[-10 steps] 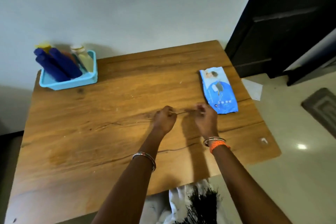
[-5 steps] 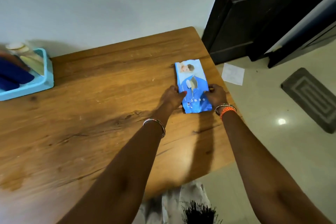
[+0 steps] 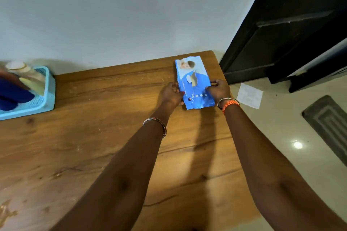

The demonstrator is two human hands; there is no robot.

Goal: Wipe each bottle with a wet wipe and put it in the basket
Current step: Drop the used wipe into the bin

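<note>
Blue wet wipe pack (image 3: 194,82) lying flat on the wooden table (image 3: 97,137), right of centre in the frame, far end close to the back edge by the wall, right side just inside the table's right edge. Flap on top of the pack partly lifted. Gripped from both sides: left hand (image 3: 171,94) curled round the pack's left edge, right hand (image 3: 218,90) pinching the right edge, fingers bent over the film. Bangles on both wrists, an orange thread band on the right.

At far left of the frame, a light blue basket (image 3: 49,90) against the wall, cut by the frame edge. Inside it, leaning, dark blue bottles (image 3: 15,97) and a pale bottle (image 3: 24,73) with a light cap; exact count not clear. Basket and pack well apart, with a broad stretch of bare wood between and across the lower half of the frame.

Beyond the table's right edge, pale floor (image 3: 281,137) with a white sheet of paper (image 3: 249,95) near the corner, a grey mat (image 3: 330,125) at far right and a dark door (image 3: 293,24) at upper right.
</note>
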